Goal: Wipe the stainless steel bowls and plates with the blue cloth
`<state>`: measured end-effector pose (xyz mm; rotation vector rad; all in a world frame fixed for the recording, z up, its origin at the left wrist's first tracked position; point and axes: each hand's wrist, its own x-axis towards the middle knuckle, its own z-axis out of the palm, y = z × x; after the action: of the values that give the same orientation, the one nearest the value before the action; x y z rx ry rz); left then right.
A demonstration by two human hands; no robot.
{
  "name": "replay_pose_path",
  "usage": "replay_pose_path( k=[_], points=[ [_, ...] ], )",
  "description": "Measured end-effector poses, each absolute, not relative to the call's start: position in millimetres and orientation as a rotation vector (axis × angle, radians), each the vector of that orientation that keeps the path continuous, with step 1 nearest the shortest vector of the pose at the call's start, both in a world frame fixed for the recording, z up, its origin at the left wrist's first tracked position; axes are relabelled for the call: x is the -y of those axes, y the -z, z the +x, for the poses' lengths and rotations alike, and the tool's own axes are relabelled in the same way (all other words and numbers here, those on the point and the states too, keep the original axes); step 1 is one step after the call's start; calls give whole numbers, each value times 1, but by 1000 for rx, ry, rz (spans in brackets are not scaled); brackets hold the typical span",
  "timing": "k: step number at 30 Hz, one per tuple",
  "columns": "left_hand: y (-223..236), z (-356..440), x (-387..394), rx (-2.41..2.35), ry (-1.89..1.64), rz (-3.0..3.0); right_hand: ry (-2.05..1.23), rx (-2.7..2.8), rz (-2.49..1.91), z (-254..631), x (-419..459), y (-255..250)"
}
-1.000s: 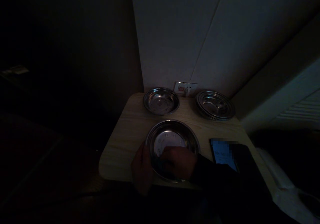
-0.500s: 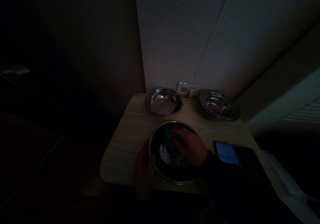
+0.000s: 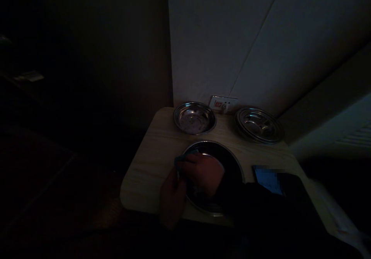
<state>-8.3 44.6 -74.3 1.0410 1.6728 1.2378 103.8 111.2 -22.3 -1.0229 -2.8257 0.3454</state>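
Head camera, lower centre: the right-hand grip (image 3: 204,172) is closed on a teal cloth (image 3: 180,158) at the left rim of a round metal dish (image 3: 232,163), which the left-hand grip (image 3: 173,197) clasps. On the desk (image 3: 145,176), another dish (image 3: 194,123) sits mid-frame, stacked dishes (image 3: 257,124) right of centre, a smartphone (image 3: 267,178) lower right.

Resting on a pale wood-grain tabletop (image 3: 150,158): metal dish (image 3: 194,119), back left; stacked metal plates (image 3: 259,127), back right; metal bowl (image 3: 232,168), nearer; lit phone (image 3: 265,180), right
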Motion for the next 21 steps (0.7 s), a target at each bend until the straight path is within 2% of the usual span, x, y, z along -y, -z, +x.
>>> replay_pose_path(
  k=[7, 14, 21],
  points=[
    [78, -7, -45, -1568, -1283, 1075, -117, 2772, -1397, 99, -130, 12],
    [77, -9, -44, -1583, -1271, 1047, -361, 2884, -1105, 98, -122, 12],
    [78, -8, -45, -1541, -1269, 1073, -244, 2795, -1339, 99, -134, 12]
  ],
)
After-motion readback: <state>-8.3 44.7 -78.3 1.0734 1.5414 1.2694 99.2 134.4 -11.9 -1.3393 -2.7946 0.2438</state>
